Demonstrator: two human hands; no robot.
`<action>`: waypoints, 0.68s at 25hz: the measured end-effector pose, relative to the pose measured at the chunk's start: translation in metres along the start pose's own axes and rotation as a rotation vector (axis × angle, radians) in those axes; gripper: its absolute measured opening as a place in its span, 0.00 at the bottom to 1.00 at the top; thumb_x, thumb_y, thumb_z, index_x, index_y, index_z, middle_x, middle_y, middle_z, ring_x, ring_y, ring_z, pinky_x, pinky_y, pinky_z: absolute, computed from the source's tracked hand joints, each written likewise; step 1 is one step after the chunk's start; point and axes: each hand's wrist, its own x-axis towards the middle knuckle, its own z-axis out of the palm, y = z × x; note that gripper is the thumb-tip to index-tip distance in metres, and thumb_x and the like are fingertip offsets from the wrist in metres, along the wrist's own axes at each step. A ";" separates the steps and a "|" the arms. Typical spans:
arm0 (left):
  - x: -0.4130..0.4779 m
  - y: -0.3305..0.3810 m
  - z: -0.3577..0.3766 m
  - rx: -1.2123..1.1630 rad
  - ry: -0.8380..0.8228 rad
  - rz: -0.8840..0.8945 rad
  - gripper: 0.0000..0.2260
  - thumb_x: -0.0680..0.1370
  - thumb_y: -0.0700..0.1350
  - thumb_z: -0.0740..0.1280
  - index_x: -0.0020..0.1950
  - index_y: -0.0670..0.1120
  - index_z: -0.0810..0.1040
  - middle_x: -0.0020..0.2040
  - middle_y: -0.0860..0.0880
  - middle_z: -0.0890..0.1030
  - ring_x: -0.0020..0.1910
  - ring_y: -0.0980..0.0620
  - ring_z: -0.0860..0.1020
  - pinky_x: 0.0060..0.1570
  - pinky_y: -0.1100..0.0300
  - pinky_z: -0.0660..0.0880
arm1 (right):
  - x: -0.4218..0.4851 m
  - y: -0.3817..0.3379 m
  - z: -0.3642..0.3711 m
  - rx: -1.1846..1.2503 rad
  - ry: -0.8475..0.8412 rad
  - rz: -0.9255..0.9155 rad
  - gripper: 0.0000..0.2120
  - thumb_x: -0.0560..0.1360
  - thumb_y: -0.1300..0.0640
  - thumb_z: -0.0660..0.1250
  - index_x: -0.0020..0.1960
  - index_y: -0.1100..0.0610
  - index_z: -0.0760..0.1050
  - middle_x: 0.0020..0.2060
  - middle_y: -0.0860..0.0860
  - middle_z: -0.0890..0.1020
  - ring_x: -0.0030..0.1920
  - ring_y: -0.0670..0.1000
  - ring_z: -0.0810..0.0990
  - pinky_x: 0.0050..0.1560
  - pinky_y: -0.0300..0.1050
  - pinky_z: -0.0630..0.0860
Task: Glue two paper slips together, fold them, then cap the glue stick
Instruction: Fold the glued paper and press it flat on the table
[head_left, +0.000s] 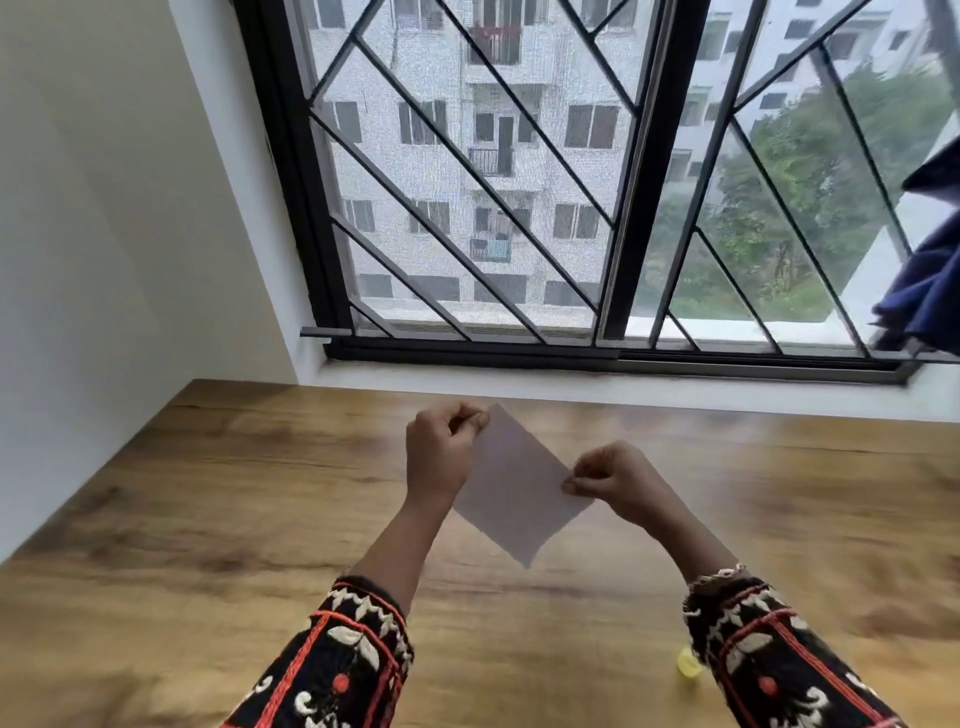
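In the head view, the person holds a pale, flat rectangular piece of white paper (511, 488) up above the brown wood-grain worktop (208, 493), turned so that it hangs like a diamond. The left hand (441, 452) is closed in a pinch on the paper's upper corner, thumb and fingertips pressed together on it. The right hand (608, 475) is closed in the same way on the corner at the paper's right side. The other two corners hang free, and the paper does not appear to touch the worktop.

The picture is blurred, so it cannot be told whether this is a single slip or two slips already stuck face to face; no second loose slip shows anywhere on the worktop, which suggests the gluing is probably done. No crease is visible in the paper, so the folding seems not yet begun or only about to start.

A small yellow plastic object (688, 665) lies on the worktop just beside the patterned right sleeve (769, 660); it is likely the glue stick or its cap, but too blurred and too hidden to say which. Capping appears still to be done.
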 end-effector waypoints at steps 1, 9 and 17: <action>0.002 -0.004 -0.004 -0.033 0.014 -0.044 0.04 0.73 0.36 0.68 0.38 0.40 0.80 0.33 0.48 0.79 0.30 0.61 0.74 0.32 0.66 0.69 | 0.000 0.002 0.001 0.028 0.018 0.021 0.08 0.67 0.65 0.71 0.30 0.58 0.78 0.26 0.49 0.77 0.27 0.39 0.72 0.35 0.40 0.67; -0.009 -0.038 -0.019 -0.013 -0.019 -0.110 0.06 0.76 0.38 0.66 0.39 0.44 0.76 0.31 0.46 0.76 0.31 0.50 0.71 0.32 0.58 0.66 | -0.005 -0.005 0.030 0.451 0.281 0.183 0.08 0.74 0.63 0.65 0.37 0.61 0.70 0.30 0.55 0.74 0.29 0.51 0.72 0.28 0.41 0.72; -0.023 -0.059 -0.013 0.019 -0.015 -0.253 0.08 0.72 0.36 0.70 0.42 0.41 0.71 0.32 0.50 0.72 0.32 0.54 0.71 0.31 0.69 0.67 | -0.011 0.006 0.049 0.526 0.347 0.249 0.08 0.71 0.70 0.65 0.47 0.60 0.76 0.36 0.57 0.80 0.38 0.55 0.79 0.39 0.50 0.76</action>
